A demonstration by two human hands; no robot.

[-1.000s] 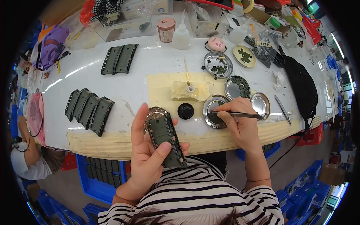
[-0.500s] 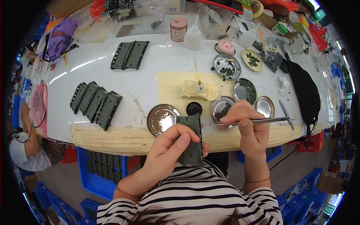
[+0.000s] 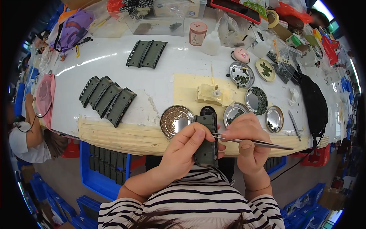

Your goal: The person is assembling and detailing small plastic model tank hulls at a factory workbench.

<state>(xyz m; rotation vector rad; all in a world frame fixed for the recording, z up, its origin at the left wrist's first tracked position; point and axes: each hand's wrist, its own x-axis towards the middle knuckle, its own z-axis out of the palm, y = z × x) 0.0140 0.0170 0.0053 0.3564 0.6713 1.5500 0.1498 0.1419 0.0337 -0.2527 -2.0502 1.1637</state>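
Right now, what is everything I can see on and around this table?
Green ribbed panel: one, held upright at the table's near edge.
Tweezers: one, silver, tips at the held panel.
Green panels: four in a row at left; two more farther back.
Round metal dishes: five, silver, with small parts.
White table: one.
Blue crates: below the table.
Left hand: grips the panel.
Right hand: holds the tweezers.
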